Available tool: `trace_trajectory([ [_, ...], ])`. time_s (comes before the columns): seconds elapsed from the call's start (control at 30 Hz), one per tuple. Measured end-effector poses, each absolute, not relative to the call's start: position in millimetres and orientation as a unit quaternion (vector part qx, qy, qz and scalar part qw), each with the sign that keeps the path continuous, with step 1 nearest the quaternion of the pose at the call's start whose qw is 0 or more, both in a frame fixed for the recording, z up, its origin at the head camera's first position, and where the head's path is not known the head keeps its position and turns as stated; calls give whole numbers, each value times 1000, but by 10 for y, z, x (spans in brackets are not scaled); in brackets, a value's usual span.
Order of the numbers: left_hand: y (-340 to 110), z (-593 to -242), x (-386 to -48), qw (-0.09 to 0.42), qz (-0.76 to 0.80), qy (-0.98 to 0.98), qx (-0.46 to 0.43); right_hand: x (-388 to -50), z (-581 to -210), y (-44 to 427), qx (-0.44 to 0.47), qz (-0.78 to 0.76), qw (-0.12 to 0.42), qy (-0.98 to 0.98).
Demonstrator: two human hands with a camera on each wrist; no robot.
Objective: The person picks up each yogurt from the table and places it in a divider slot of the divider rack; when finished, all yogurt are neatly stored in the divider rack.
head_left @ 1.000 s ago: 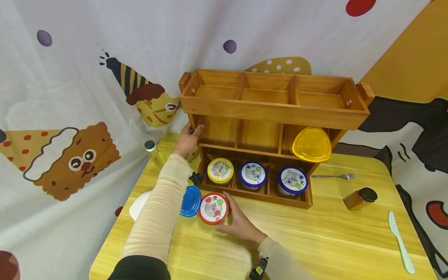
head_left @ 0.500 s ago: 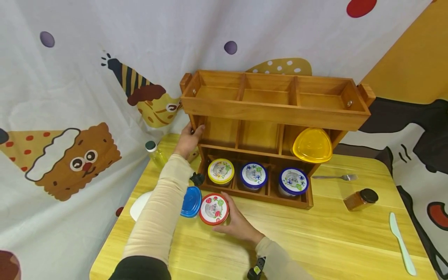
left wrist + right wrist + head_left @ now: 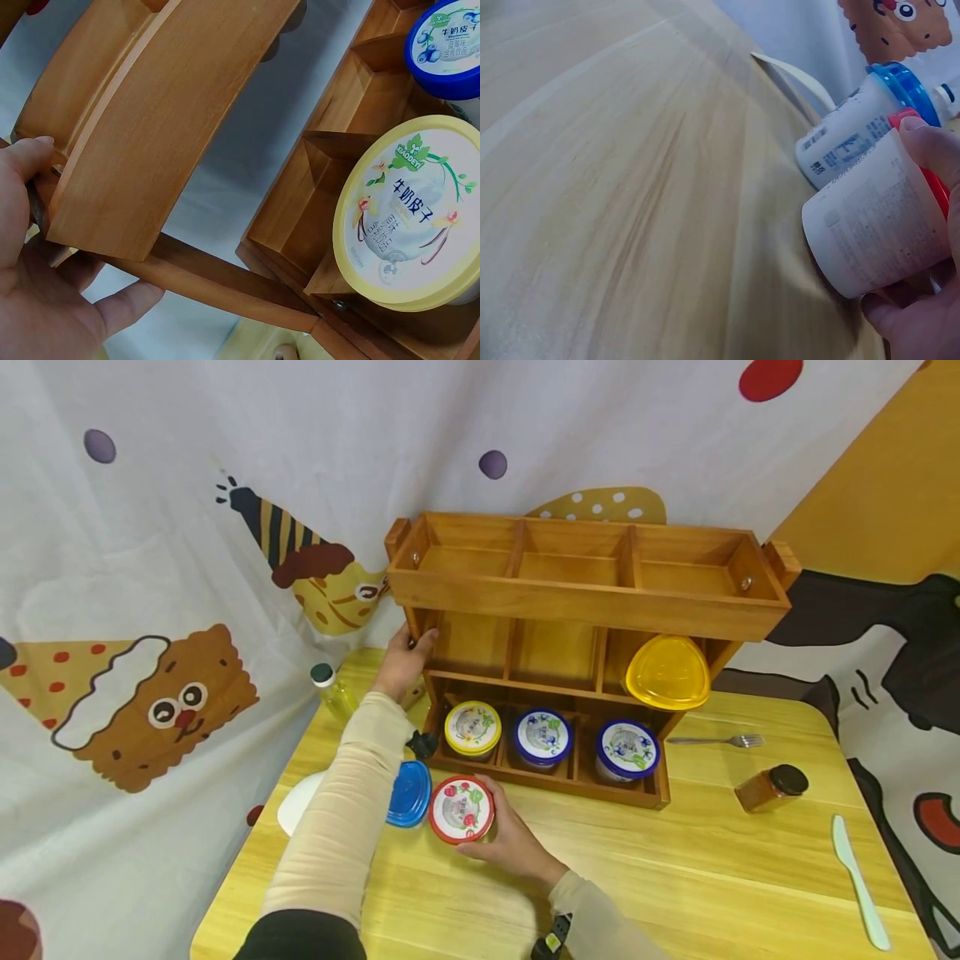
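A three-tier wooden rack (image 3: 585,610) stands on the table. My left hand (image 3: 401,664) grips its left side upright, with the thumb in front; the left wrist view shows the fingers around the wood (image 3: 135,142). In front of the rack, my right hand (image 3: 517,843) holds a white tub with a red lid (image 3: 461,810) by its right side. Beside that tub is one with a clear blue lid (image 3: 408,793), partly hidden by my left sleeve. On the bottom tier sit a yellow-lidded tub (image 3: 472,728) and two blue-lidded tubs (image 3: 542,737), one per compartment.
A yellow container (image 3: 667,672) leans on the middle tier at right. A fork (image 3: 738,740), a dark-capped jar (image 3: 772,787) and a pale green knife (image 3: 858,881) lie to the right. At left are a green-capped bottle (image 3: 333,689) and a white object (image 3: 298,802), partly covered.
The red-lidded tub has shifted slightly to the right in my right hand, away from the clear blue lid. My left hand stays on the rack.
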State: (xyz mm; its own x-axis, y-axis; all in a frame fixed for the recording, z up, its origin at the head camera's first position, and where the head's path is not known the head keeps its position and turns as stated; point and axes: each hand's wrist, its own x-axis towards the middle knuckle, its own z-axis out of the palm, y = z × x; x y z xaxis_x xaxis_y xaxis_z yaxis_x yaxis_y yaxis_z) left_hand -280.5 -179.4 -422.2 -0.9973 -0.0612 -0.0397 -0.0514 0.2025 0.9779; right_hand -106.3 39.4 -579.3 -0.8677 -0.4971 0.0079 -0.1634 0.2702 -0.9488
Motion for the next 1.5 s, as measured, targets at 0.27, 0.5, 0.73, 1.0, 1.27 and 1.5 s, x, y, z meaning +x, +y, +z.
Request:
trace_trajectory([
  [0.27,-1782,-4216,-2788,12,-630,-776,32,-994,-5560,461,-177,-598,139,769],
  [0.5,-1790,-4234,-2805,9,-631,-775,35,-1025,-5597,560,-187,-606,114,765],
  [0.73,-1795,-4242,-2817,11,-632,-774,38,-1022,-5376,641,-223,-616,60,753],
  [1.0,-1786,-4251,-2821,17,-632,-774,37,-1046,-5029,750,-227,-621,33,750],
  [1.27,-1764,-4075,-2707,-7,-644,-764,29,-1097,-4755,830,-231,-621,11,749],
  [1.5,-1734,-3916,-2585,-22,-639,-768,28,-1138,-4583,877,-236,-625,-16,744],
])
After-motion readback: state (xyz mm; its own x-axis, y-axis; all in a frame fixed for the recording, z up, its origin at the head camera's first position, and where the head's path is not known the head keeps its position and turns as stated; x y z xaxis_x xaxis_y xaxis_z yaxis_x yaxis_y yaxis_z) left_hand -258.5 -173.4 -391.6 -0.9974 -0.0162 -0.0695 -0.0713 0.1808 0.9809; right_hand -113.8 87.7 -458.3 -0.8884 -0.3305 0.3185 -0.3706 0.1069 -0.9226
